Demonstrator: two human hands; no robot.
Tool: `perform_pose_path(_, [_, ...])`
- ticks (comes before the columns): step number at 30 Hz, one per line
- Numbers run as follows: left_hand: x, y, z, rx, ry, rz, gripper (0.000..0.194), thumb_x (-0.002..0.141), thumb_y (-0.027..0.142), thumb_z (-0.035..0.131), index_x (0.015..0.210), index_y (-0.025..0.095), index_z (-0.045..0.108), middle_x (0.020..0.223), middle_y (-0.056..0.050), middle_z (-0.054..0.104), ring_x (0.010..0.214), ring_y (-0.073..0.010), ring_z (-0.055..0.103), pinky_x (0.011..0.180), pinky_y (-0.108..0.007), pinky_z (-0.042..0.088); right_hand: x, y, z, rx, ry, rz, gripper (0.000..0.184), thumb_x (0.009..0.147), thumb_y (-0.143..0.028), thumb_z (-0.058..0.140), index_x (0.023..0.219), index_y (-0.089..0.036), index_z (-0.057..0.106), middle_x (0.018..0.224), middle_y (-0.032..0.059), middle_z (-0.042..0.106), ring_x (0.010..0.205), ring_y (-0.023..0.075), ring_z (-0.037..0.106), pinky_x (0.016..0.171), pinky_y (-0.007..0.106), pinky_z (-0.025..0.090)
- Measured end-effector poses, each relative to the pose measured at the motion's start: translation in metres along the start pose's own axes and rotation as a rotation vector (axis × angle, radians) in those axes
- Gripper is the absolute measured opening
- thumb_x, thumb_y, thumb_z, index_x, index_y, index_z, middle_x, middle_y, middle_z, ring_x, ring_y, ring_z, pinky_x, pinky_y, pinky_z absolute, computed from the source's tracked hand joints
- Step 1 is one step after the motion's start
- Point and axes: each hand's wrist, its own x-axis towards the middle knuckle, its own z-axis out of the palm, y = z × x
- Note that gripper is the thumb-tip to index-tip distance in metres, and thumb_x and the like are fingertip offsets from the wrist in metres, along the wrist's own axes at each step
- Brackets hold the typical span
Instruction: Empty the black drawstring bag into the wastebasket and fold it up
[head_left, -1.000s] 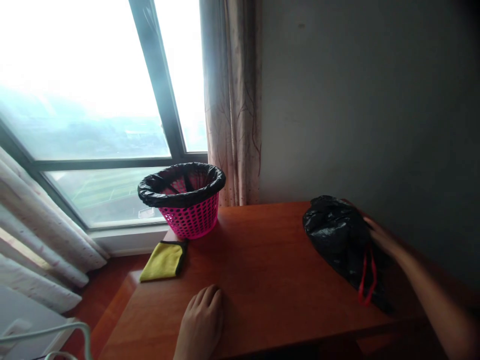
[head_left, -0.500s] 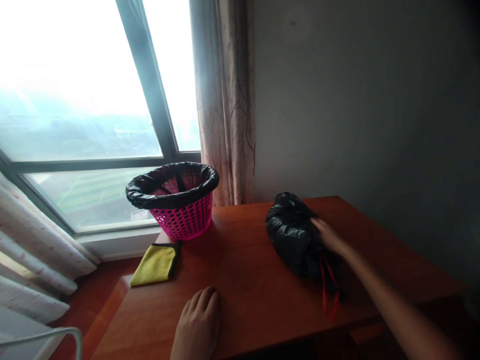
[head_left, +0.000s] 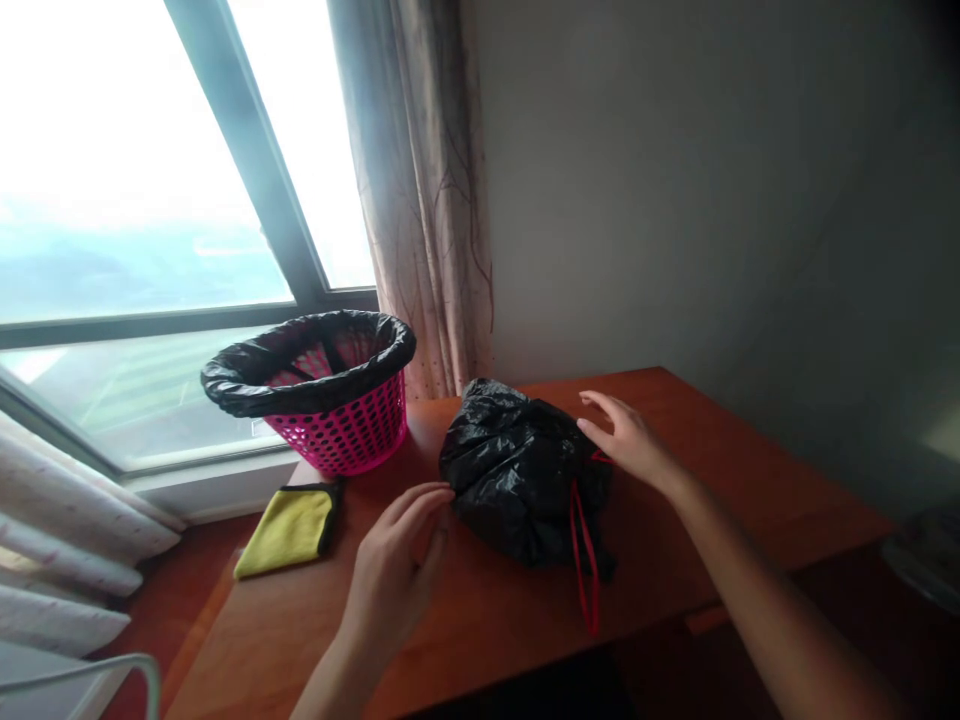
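A full-looking black garbage bag [head_left: 517,480] with red drawstrings [head_left: 583,560] lies on the wooden table. At its left edge is my left hand [head_left: 397,550], fingers stretched and thumb apart; the fingertips meet the plastic or lie just beside it, I cannot tell which. On the bag's other side my right hand [head_left: 626,440] hovers with curved, parted fingers and grips nothing. Left of the bag stands a pink perforated basket [head_left: 345,430], its rim covered by a black liner [head_left: 307,385] folded outward.
A folded yellow cloth [head_left: 289,530] with dark edging lies near the left side of the table [head_left: 712,460]. Behind the basket are a window and a patterned curtain [head_left: 427,200]. A pale curved rail [head_left: 142,665] shows at lower left.
The bag has shifted left, closer to the basket. My left hand has risen from the tabletop to the bag's left edge. My right hand has come off the bag. The view has turned slightly right.
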Motion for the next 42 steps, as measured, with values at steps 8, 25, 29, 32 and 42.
perform_pose_path(8, [0.08, 0.052, 0.018, -0.067, -0.143, 0.221, 0.02, 0.093, 0.021, 0.051, 0.106, 0.021, 0.067, 0.107, -0.007, 0.071, 0.098, -0.02, 0.067, 0.087, -0.032, 0.052, -0.045, 0.006, -0.016, -0.072, -0.1, 0.152, 0.029, 0.088, -0.043, 0.053, 0.088, -0.022, 0.073, 0.081, 0.0046, 0.075, 0.074, 0.021, 0.068, 0.068, 0.03, 0.049])
perform_pose_path(25, [0.044, 0.036, 0.036, 0.22, -0.435, 0.09, 0.016, 0.087, 0.015, 0.057, 0.098, 0.023, 0.065, 0.097, -0.004, 0.07, 0.091, -0.0222, 0.066, 0.08, -0.033, 0.049, -0.043, -0.052, 0.006, 0.126, 0.147, -0.167, 0.015, 0.089, -0.019, 0.055, 0.093, -0.021, 0.069, 0.087, 0.0041, 0.065, 0.08, 0.0183, 0.061, 0.075, 0.03, 0.048])
perform_pose_path(29, [0.043, 0.037, 0.023, 0.199, -0.293, 0.023, 0.015, 0.093, 0.026, 0.054, 0.103, 0.024, 0.064, 0.104, -0.004, 0.069, 0.094, -0.0221, 0.066, 0.082, -0.034, 0.049, -0.045, -0.068, 0.011, 0.183, 0.128, -0.229, 0.014, 0.089, -0.015, 0.057, 0.093, -0.022, 0.069, 0.089, 0.0032, 0.066, 0.082, 0.0173, 0.063, 0.076, 0.029, 0.049])
perform_pose_path(32, [0.054, 0.04, 0.023, 0.165, -0.16, 0.069, 0.02, 0.094, 0.033, 0.055, 0.109, 0.023, 0.063, 0.112, -0.005, 0.068, 0.102, -0.0229, 0.063, 0.088, -0.035, 0.048, -0.047, -0.071, 0.015, 0.189, 0.126, -0.246, 0.014, 0.088, -0.014, 0.058, 0.093, -0.022, 0.068, 0.09, 0.0029, 0.066, 0.083, 0.0175, 0.063, 0.078, 0.029, 0.049])
perform_pose_path(42, [0.077, 0.021, 0.04, 0.215, -0.124, 0.208, 0.018, 0.096, 0.026, 0.053, 0.091, 0.023, 0.069, 0.087, -0.001, 0.074, 0.078, -0.0191, 0.067, 0.076, -0.032, 0.047, -0.054, -0.049, -0.002, 0.054, 0.156, -0.287, 0.011, 0.092, -0.016, 0.056, 0.094, -0.022, 0.065, 0.09, 0.0041, 0.064, 0.087, 0.0195, 0.062, 0.079, 0.031, 0.049])
